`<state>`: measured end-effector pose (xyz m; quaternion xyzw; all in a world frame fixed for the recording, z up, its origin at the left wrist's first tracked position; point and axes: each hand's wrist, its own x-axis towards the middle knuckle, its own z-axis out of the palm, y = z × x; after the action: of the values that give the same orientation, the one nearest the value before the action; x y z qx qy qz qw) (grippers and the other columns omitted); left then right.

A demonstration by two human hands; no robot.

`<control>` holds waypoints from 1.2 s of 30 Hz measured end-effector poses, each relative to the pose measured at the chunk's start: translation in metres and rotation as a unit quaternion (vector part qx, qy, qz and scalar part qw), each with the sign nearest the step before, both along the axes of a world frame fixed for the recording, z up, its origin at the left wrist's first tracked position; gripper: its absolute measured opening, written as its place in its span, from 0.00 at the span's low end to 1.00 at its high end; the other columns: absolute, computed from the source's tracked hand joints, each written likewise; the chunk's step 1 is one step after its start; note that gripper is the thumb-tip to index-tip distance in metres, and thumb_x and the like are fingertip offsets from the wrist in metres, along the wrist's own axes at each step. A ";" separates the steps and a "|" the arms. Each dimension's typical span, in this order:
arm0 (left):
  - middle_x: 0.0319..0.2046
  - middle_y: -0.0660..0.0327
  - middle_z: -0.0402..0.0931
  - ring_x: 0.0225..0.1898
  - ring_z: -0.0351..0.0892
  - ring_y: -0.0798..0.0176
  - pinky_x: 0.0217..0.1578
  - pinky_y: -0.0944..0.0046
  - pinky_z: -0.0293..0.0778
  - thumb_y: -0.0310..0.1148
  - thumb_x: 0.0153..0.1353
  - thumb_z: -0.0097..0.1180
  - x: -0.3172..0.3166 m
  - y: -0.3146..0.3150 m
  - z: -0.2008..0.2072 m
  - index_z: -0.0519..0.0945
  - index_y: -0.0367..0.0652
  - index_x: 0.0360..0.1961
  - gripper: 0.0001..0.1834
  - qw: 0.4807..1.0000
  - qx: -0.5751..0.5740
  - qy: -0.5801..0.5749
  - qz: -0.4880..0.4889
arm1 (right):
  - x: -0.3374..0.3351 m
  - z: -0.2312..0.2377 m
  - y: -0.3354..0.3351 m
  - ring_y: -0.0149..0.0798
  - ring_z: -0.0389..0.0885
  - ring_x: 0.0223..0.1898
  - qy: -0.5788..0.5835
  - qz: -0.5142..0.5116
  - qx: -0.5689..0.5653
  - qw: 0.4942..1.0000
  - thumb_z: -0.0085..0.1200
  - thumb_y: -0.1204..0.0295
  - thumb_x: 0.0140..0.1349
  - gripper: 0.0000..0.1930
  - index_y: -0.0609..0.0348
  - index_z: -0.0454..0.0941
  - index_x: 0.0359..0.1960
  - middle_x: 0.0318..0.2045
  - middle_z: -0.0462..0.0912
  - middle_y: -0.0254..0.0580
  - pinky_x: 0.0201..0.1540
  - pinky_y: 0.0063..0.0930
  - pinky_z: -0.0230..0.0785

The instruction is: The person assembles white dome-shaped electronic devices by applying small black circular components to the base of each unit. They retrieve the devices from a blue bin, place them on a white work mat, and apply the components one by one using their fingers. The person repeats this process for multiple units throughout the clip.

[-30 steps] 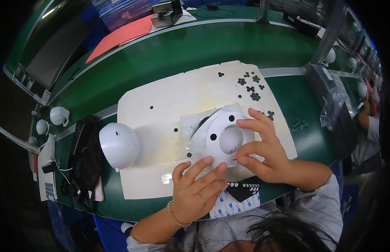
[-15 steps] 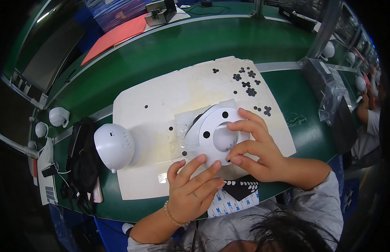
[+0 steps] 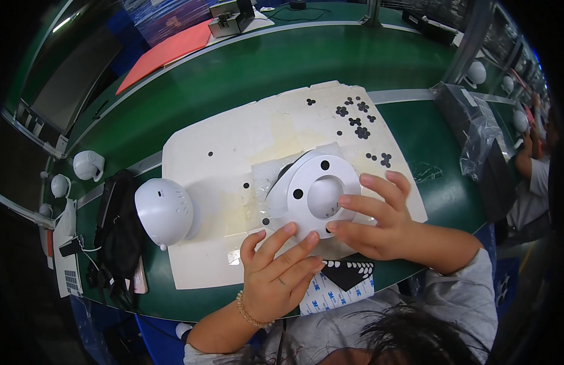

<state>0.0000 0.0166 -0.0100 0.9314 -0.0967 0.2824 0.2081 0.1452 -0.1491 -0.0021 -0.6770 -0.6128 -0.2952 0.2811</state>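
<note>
1. Base (image 3: 310, 175) of a white unit lies ring side up on the board (image 3: 203, 264), right of its middle; nearer the person are a white sheet (image 3: 339, 299) with blue print and a black sheet (image 3: 349, 276).
2. Left hand (image 3: 273, 277) hardly shifts: its grip is slack, fingers spread with tips at the near rim, clasping nothing, and it seems to steady the part.
3. Right hand (image 3: 382, 226) has just loosened: half a second ago its upper fingers curled over the ring's right side; now they fan away to the right. Its lowest fingertip is at the near dot (image 3: 328, 230), partly hiding it; I cannot tell how hard it presses.
4. Farther round the ring, the left dot (image 3: 298, 194) and far dot (image 3: 325, 165) show whole. The near one looks placed too, so the finger is probably smoothing it.
5. Clear wrap (image 3: 263, 175) lies underneath, a second unit (image 3: 163, 213) stands left, and loose dots (image 3: 362, 132) are scattered toward the board's far right.
6. Farthest back are a pink sheet (image 3: 163, 56) and a metal box (image 3: 232, 25).
</note>
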 end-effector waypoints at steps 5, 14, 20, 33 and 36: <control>0.47 0.67 0.74 0.54 0.65 0.59 0.48 0.56 0.54 0.32 0.43 0.62 0.000 -0.001 0.001 0.79 0.52 0.27 0.07 1.000 -0.021 -0.005 0.003 | -0.015 0.009 -0.023 0.38 0.69 0.48 0.153 -0.024 -0.066 0.986 0.60 0.61 0.47 0.18 0.46 0.75 0.41 0.44 0.74 0.30 0.48 0.39 0.51; 0.46 0.63 0.75 0.51 0.66 0.56 0.40 0.60 0.54 0.32 0.42 0.63 -0.001 -0.002 -0.008 0.78 0.51 0.27 0.09 0.996 -0.048 -0.076 0.015 | -0.031 0.000 -0.026 0.34 0.70 0.45 0.312 0.070 -0.096 0.943 0.62 0.68 0.45 0.10 0.49 0.78 0.30 0.40 0.76 0.28 0.44 0.28 0.56; 0.44 0.64 0.76 0.51 0.66 0.57 0.41 0.60 0.54 0.32 0.42 0.63 -0.001 -0.003 -0.006 0.78 0.51 0.26 0.07 0.996 -0.047 -0.072 0.030 | -0.035 -0.006 -0.026 0.39 0.69 0.46 0.239 0.082 -0.081 0.964 0.59 0.70 0.47 0.06 0.51 0.76 0.26 0.44 0.75 0.30 0.46 0.31 0.55; 0.44 0.64 0.76 0.53 0.65 0.54 0.45 0.57 0.55 0.29 0.40 0.64 0.001 -0.003 -0.001 0.79 0.48 0.24 0.08 0.999 0.012 -0.035 0.026 | 0.010 0.011 -0.009 0.52 0.55 0.59 0.395 0.028 -0.019 0.918 0.49 0.71 0.57 0.04 0.57 0.73 0.31 0.54 0.66 0.45 0.59 0.42 0.47; 0.44 0.65 0.76 0.53 0.65 0.54 0.44 0.57 0.56 0.30 0.40 0.64 0.001 -0.003 -0.002 0.79 0.48 0.24 0.08 0.999 0.010 -0.027 0.024 | 0.012 0.010 -0.007 0.51 0.55 0.59 0.388 0.030 -0.042 0.920 0.49 0.71 0.57 0.04 0.57 0.73 0.31 0.53 0.66 0.45 0.59 0.42 0.47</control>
<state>0.0011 0.0138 -0.0116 0.9274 -0.0831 0.3117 0.1895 0.1568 -0.1566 0.0083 -0.7308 -0.4874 0.0250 0.4773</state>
